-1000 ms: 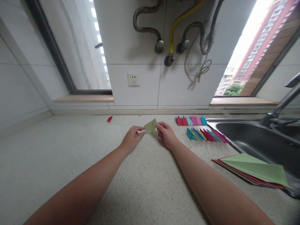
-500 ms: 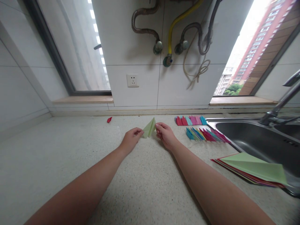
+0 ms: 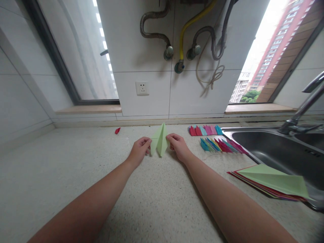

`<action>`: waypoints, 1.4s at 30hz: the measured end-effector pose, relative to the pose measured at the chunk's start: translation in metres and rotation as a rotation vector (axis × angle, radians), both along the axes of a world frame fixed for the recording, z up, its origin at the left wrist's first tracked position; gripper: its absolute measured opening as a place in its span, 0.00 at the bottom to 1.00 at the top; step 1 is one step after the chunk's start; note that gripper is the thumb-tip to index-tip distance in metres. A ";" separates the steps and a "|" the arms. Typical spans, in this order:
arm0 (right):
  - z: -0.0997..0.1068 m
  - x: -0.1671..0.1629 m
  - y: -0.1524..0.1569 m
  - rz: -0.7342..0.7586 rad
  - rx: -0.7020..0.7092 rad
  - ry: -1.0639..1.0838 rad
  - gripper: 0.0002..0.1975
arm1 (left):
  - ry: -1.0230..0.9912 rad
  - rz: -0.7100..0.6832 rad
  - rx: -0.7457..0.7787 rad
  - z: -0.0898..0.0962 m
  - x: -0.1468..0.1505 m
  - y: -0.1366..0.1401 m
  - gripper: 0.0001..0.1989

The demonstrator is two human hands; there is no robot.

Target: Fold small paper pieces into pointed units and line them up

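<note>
A pale green sheet of folding paper [image 3: 161,141], creased and partly opened out, stands between my two hands over the counter. My left hand [image 3: 140,148] pinches its left edge between thumb and fingers. On the opposite side, my right hand [image 3: 178,145] is closed on the right edge. One crease rises to a peak at the top, with the lower corners spread apart. The lower fingers of both hands are curled and partly hidden.
Two rows of folded colored paper pieces [image 3: 205,130] lie right of my hands. A stack of paper sheets [image 3: 273,179], green on top, lies by the sink [image 3: 263,148]. A small red folded piece [image 3: 117,130] sits at the left. Behind is a tiled wall [image 3: 141,104].
The green paper has been unfolded wider and now looks larger, with its lower corners reaching down. Both hands still grip its sides. The view has shifted slightly.
</note>
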State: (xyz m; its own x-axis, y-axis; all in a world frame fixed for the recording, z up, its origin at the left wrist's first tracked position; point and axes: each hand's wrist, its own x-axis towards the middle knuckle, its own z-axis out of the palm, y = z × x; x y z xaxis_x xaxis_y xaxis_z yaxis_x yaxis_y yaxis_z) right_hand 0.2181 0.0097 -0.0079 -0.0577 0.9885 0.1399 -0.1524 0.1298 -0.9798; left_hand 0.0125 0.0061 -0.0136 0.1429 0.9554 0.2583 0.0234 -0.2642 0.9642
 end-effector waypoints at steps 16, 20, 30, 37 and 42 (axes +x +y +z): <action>-0.002 -0.001 0.002 -0.017 -0.023 -0.004 0.24 | -0.071 -0.049 -0.076 -0.001 0.000 0.002 0.21; -0.002 -0.002 0.001 -0.016 -0.011 -0.062 0.25 | -0.123 -0.151 -0.122 0.002 -0.001 -0.001 0.22; 0.000 -0.003 -0.002 -0.017 -0.040 -0.098 0.26 | -0.143 -0.199 -0.130 0.002 -0.002 -0.003 0.22; -0.002 -0.002 0.001 0.047 -0.110 -0.018 0.25 | -0.041 -0.101 -0.091 -0.003 -0.003 0.002 0.22; -0.001 -0.004 -0.002 0.047 -0.055 -0.124 0.24 | -0.074 -0.092 -0.078 -0.001 -0.003 -0.001 0.22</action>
State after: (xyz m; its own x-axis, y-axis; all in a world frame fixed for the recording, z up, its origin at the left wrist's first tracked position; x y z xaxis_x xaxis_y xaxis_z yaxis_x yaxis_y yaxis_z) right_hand 0.2144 0.0077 -0.0087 -0.1174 0.9903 0.0744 -0.0343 0.0708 -0.9969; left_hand 0.0092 0.0053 -0.0149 0.2137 0.9568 0.1970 -0.0698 -0.1862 0.9800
